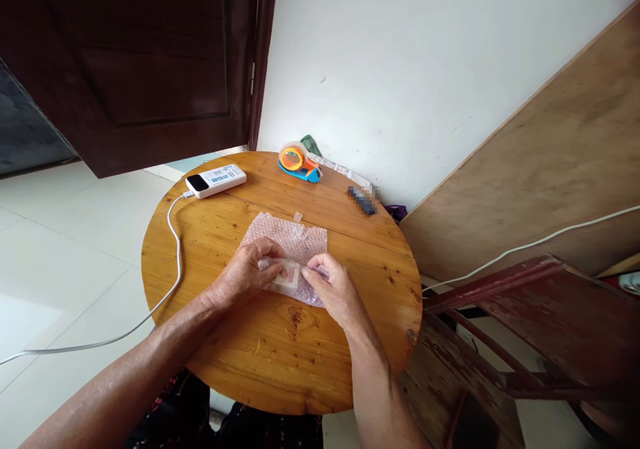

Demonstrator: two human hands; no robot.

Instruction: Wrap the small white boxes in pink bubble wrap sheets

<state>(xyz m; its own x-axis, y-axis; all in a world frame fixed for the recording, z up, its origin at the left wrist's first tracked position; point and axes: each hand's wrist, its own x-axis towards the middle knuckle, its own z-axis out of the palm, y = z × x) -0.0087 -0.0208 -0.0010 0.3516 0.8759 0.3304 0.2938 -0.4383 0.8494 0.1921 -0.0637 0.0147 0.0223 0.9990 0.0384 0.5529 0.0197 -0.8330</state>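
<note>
A sheet of bubble wrap [285, 230] lies on the round wooden table, its near part folded over a small pale box with red print [287, 275]. My left hand [254, 265] is closed at the left end of the box, thumb pressed on the wrap over it. On the other side, my right hand [329, 281] pinches the wrap's right edge between thumb and fingers. The undersides of both hands and the box's lower part are hidden.
A white power bank [220, 179] with a plugged-in cable [179, 249] sits at the table's [300, 362] back left. An orange and blue tape dispenser [300, 162] stands at the back. A blurred dark object [363, 200] lies right of it. A wall and wooden chair border the table.
</note>
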